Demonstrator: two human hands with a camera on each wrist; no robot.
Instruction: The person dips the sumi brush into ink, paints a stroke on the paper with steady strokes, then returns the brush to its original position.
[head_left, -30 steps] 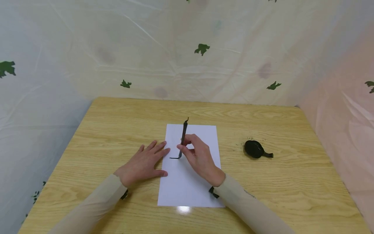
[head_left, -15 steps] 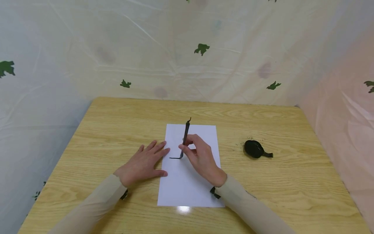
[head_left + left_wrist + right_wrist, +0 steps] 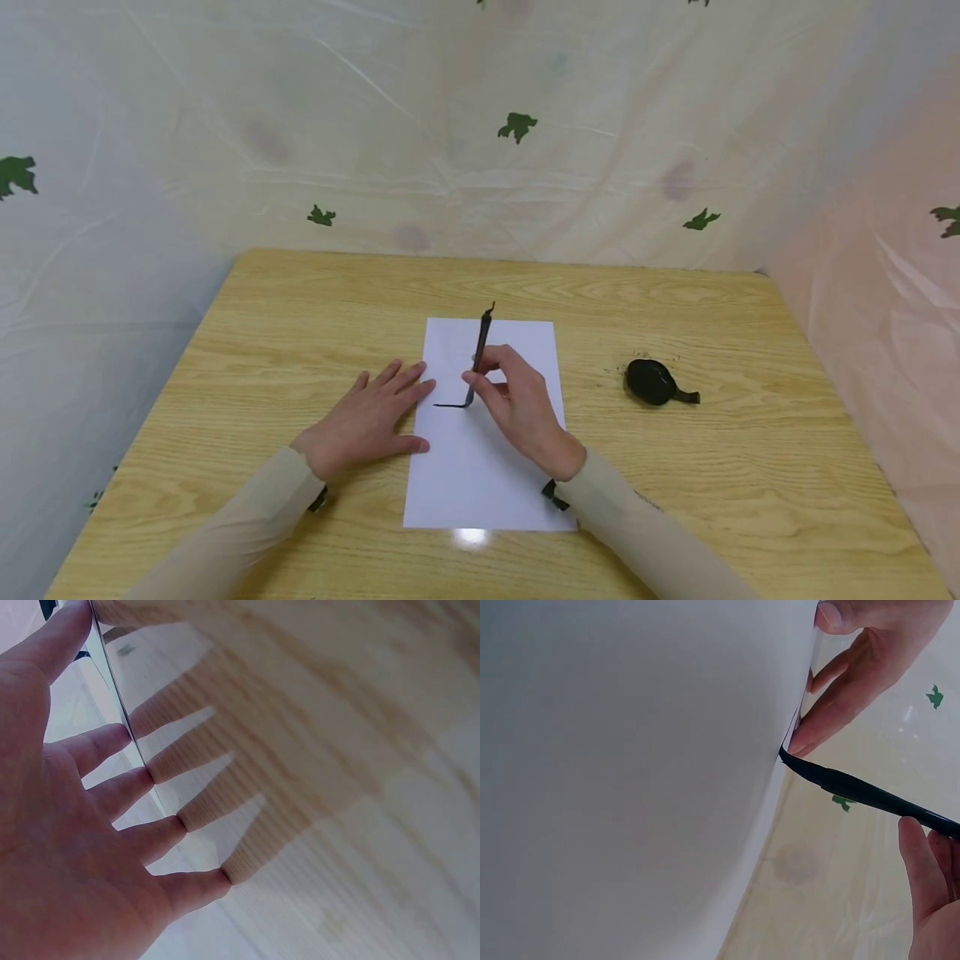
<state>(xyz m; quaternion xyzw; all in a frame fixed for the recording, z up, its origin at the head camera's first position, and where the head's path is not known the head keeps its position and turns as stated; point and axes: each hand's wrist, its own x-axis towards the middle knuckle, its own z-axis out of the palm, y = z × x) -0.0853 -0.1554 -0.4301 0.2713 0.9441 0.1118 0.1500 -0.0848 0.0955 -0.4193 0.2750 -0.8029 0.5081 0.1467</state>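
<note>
A white sheet of paper (image 3: 480, 483) lies on the wooden table, with a short black stroke (image 3: 448, 406) running across its left half. My right hand (image 3: 521, 404) pinches a dark writing brush (image 3: 482, 337) between thumb and fingers, nearly upright. In the right wrist view the bent tip of the brush (image 3: 840, 782) touches the paper where the stroke ends. My left hand (image 3: 367, 421) lies flat with fingers spread, its fingertips and thumb resting on the paper's left edge. The left wrist view shows those straight fingers (image 3: 154, 840) against the tabletop.
A small black dish with a short handle (image 3: 651, 382) stands to the right of the paper, with dark specks beside it. The table (image 3: 300, 317) has pale cloth (image 3: 420, 125) with green leaf-like shapes behind it and at both sides.
The right hand has slid the brush slightly to the right, and the black stroke has grown longer. The left hand and the paper have stayed in place.
</note>
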